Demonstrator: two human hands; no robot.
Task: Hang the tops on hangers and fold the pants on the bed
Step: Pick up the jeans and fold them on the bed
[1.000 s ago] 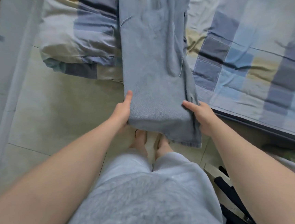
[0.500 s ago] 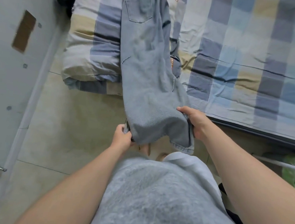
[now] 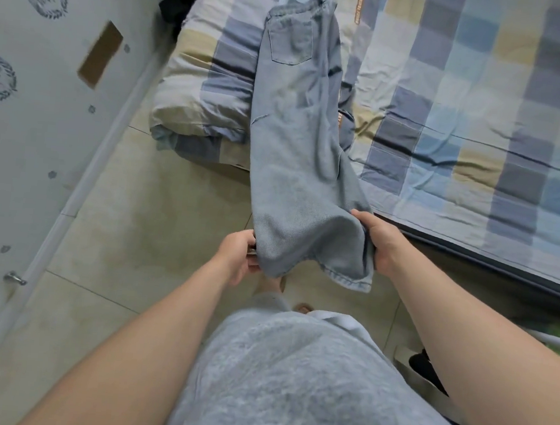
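Observation:
A pair of light blue jeans (image 3: 295, 139) lies lengthwise over the corner of the bed (image 3: 483, 111), waistband and back pocket at the far end. The leg ends hang off the bed's near edge above the floor. My left hand (image 3: 239, 256) grips the left side of the leg ends from below. My right hand (image 3: 376, 241) holds their right side, thumb on top. The cuffs droop between my two hands. No hanger and no top can be made out.
The bed carries a blue, grey and yellow checked cover, bunched at the left corner (image 3: 200, 103). A pale wall or door (image 3: 42, 123) with a small metal knob (image 3: 13, 279) runs along the left. Tiled floor (image 3: 134, 233) lies below. Dark objects (image 3: 427, 371) sit at lower right.
Both hands have closed on the leg ends and drawn them back toward me and off the bed edge. The view has tilted up, showing the waistband and pocket.

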